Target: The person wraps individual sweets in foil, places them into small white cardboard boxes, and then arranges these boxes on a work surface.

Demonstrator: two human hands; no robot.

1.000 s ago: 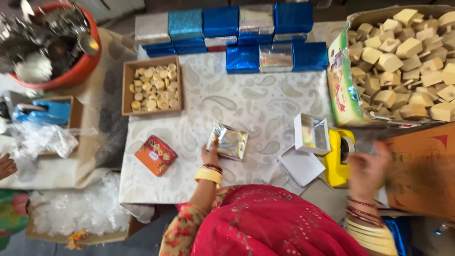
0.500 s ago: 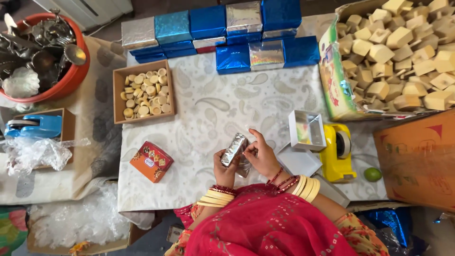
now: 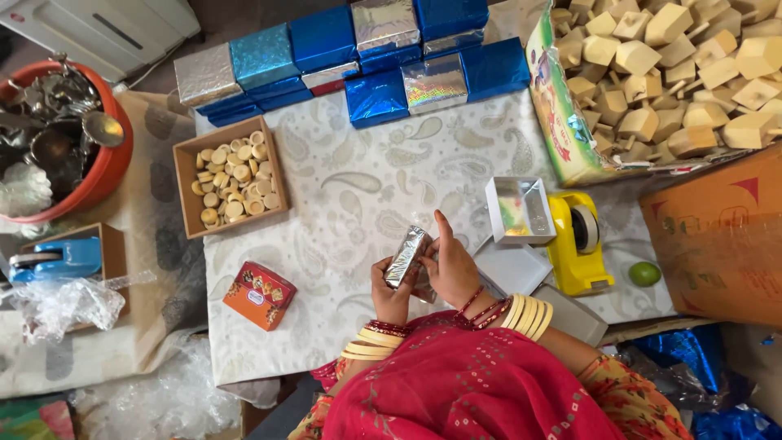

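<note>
Both my hands meet over the near edge of the paisley-cloth table (image 3: 342,187). A small silver foil-wrapped box (image 3: 406,255) is gripped from below by my left hand (image 3: 388,291). My right hand (image 3: 450,265) presses on its right side, index finger pointing up. An open silver box (image 3: 519,209) sits just right of my hands, next to a yellow tape dispenser (image 3: 576,240). A white lid (image 3: 513,267) lies under my right wrist.
Blue and silver wrapped boxes (image 3: 358,57) line the far edge. A cardboard tray of small round pieces (image 3: 230,173) and an orange packet (image 3: 260,294) lie left. A carton of wooden blocks (image 3: 676,73), an orange tub (image 3: 61,134), a blue dispenser (image 3: 57,257) and a green lime (image 3: 644,274) surround the table.
My right hand came in from the right side and joined the left on the silver box. The box has been turned up on edge, closer to my body.
</note>
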